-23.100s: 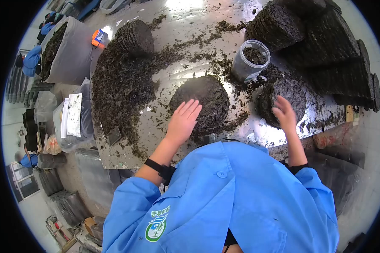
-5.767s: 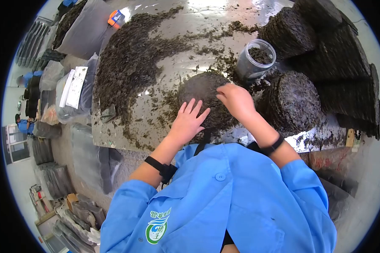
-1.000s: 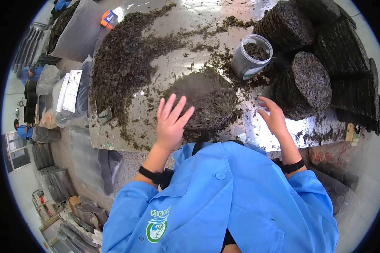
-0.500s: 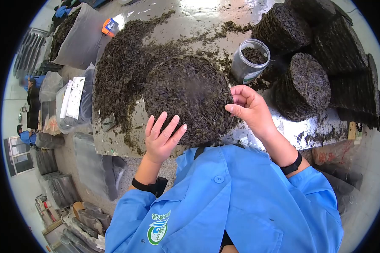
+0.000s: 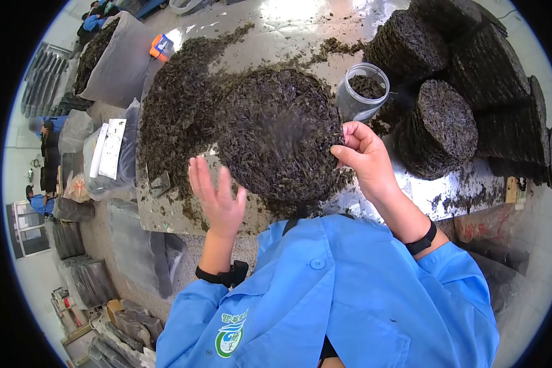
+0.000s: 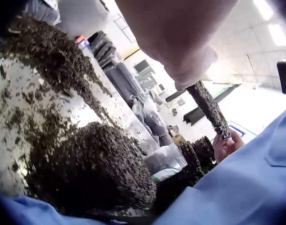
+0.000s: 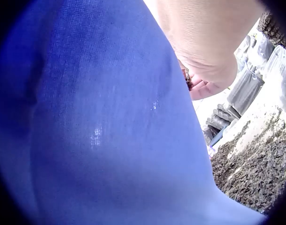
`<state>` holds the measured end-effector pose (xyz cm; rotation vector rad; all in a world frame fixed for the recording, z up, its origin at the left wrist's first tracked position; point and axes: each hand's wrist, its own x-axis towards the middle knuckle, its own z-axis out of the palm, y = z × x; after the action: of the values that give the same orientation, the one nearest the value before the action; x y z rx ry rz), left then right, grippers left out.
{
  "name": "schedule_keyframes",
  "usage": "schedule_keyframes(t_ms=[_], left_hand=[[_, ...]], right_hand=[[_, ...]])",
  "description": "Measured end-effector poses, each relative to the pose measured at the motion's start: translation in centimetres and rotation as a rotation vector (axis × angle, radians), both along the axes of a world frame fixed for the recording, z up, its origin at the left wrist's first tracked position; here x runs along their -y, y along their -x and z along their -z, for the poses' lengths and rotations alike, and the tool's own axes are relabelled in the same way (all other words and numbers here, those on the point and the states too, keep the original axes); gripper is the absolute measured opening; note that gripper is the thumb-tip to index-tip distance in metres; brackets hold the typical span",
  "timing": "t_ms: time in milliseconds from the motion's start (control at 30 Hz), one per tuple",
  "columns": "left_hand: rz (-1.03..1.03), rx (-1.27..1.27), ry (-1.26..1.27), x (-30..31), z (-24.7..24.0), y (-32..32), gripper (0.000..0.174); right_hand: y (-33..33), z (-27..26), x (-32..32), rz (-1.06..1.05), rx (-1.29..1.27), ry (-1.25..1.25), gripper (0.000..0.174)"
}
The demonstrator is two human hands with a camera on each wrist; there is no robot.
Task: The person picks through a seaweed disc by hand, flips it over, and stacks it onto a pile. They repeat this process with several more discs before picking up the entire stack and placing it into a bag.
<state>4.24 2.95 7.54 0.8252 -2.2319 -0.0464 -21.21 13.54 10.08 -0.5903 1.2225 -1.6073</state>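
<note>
A round, dark cake of dried seaweed [image 5: 279, 132] is held up in front of the body. My right hand [image 5: 369, 161] pinches its right edge between thumb and fingers. Beside its lower left edge is my left hand [image 5: 218, 199], fingers straight and palm toward the cake. In the left wrist view the cake [image 6: 206, 108] appears edge-on and thin, tilted above a stack of seaweed cakes [image 6: 93, 173]; that stack is mostly hidden behind the cake in the head view. The right wrist view is largely filled by a blue sleeve [image 7: 110, 103].
Loose seaweed [image 5: 175, 113] spreads over the metal table's left side. A clear plastic tub [image 5: 354, 105] of flakes stands behind my right hand. One stack of cakes [image 5: 448, 126] leans at right, with several larger stacks [image 5: 494, 70] beyond. An orange tool [image 5: 159, 47] lies at far left.
My right hand has come in from the right and gripped the cake, which has risen and tilted up. My left hand has lowered away from it. Earlier, the right stack was shorter.
</note>
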Motion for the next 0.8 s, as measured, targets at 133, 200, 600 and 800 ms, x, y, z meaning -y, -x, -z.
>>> schedule_keyframes(t_ms=[133,200,600,800], left_hand=[[0.183,0.223,0.301,-0.2,-0.8,0.6,0.053],[0.179,0.316,0.264,-0.7,-2.0,1.0,0.032],[0.308,0.251,0.292,-0.9,-3.4,0.3,0.019],[0.355,0.181,0.377,-0.8,-3.9,0.5,0.019]], right_hand=[[-0.4,-0.3,0.1,-0.073,0.049,-0.009,0.029],[-0.6,-0.7,0.0,-0.073,0.012,-0.032,0.032],[-0.6,-0.6,-0.3,-0.017,-0.691,-0.051,0.019],[-0.4,-1.0,-0.2,-0.044,-0.807,-0.091,0.014]])
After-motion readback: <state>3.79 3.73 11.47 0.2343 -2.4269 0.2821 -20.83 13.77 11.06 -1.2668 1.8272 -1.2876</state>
